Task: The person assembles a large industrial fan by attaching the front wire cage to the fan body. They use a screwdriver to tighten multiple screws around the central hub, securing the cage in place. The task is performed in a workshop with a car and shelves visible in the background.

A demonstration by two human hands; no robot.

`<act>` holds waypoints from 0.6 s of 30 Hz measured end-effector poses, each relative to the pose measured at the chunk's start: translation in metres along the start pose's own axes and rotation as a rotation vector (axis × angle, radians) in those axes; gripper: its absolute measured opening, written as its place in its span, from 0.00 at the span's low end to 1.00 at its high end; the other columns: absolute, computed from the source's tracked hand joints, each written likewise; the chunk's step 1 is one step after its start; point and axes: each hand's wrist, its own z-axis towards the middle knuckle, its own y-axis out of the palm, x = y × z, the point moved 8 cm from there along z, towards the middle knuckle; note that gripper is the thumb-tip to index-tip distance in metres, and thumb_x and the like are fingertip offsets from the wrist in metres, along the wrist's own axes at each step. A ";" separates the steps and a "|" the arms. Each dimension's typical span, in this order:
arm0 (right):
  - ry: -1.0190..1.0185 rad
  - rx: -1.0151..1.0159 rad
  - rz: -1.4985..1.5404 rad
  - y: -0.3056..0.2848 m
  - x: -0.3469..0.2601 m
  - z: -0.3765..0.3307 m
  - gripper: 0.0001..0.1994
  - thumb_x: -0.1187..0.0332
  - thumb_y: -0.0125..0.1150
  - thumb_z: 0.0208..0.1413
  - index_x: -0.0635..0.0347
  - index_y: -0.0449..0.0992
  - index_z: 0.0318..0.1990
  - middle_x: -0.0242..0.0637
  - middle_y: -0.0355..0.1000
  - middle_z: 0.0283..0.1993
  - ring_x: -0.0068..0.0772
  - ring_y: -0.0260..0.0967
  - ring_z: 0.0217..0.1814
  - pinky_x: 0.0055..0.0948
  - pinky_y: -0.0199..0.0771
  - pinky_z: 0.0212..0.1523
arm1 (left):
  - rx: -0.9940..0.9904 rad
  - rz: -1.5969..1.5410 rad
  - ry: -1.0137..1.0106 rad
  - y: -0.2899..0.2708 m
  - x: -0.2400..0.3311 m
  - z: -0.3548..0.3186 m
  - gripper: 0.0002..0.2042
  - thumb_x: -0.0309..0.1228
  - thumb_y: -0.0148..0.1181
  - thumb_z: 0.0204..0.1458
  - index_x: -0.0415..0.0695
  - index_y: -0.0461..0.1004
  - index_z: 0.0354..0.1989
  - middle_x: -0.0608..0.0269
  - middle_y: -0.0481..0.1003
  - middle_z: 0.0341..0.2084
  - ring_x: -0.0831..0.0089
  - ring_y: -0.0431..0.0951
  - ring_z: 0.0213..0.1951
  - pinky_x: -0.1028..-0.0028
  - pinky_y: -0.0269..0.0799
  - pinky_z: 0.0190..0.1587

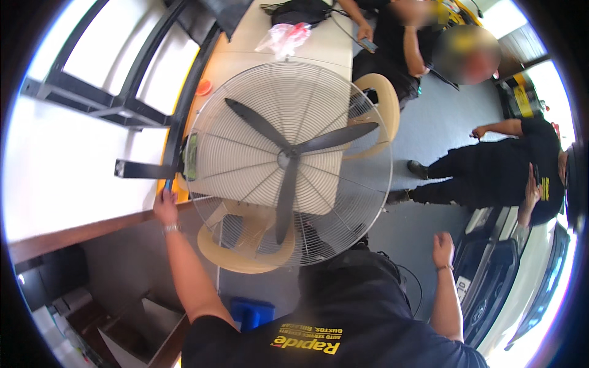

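Note:
My left hand (pixel 165 207) reaches out at the left, its fingers closed at the yellow-edged corner of a ledge. A small blue bit (pixel 168 184) shows at the fingertips, too small to name. At the right, my right hand (pixel 443 250) is raised with its fingers curled in, and nothing shows in it. Between the hands stands a large fan (pixel 288 153) with a round wire cage and three dark blades, apart from both hands. The blades look sharp, without blur.
Behind the fan a pale table (pixel 257 30) carries a clear plastic bag (pixel 285 38) and a black bag (pixel 300 12). Beige plastic chairs (pixel 215 254) stand around it. A person in black (pixel 491 172) stands at the right near a vehicle (pixel 491 270); others are at the far end. A blue object (pixel 261 311) lies below.

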 end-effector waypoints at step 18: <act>0.548 -0.038 1.584 0.021 -0.121 0.006 0.09 0.61 0.56 0.64 0.57 0.72 0.40 0.21 0.55 0.20 0.16 0.51 0.17 0.21 0.59 0.20 | -0.489 0.592 0.516 0.346 0.056 -0.249 0.32 0.32 0.64 0.49 0.40 0.61 0.64 0.45 0.72 0.50 0.51 0.73 0.49 0.58 0.67 0.57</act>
